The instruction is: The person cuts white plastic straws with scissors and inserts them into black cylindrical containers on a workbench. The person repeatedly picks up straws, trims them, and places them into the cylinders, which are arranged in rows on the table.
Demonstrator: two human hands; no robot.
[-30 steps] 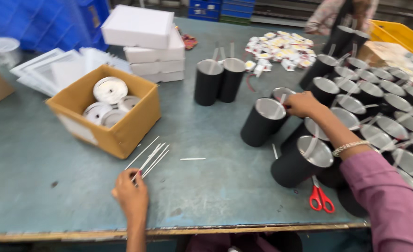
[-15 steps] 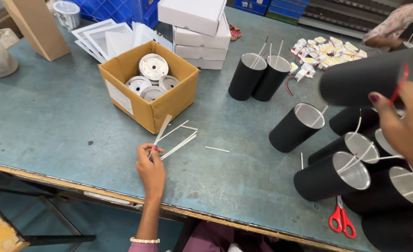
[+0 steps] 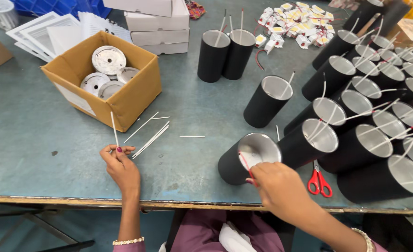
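Left hand [image 3: 121,167] pinches 1 thin white stick [image 3: 114,127] upright near tabletop [image 3: 38,140] front edge, right hand [image 3: 277,189] grips red wire [image 3: 244,162] at black cylinder [image 3: 247,157] rim.

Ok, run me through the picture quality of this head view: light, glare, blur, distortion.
Head view: even, soft overhead light with faint shadows on the table; mild sheen inside the black cylinder's silvery lining; left hand with its thin white stick and right hand look sharp; wide-angle lens bends the table edge and stretches the corners.
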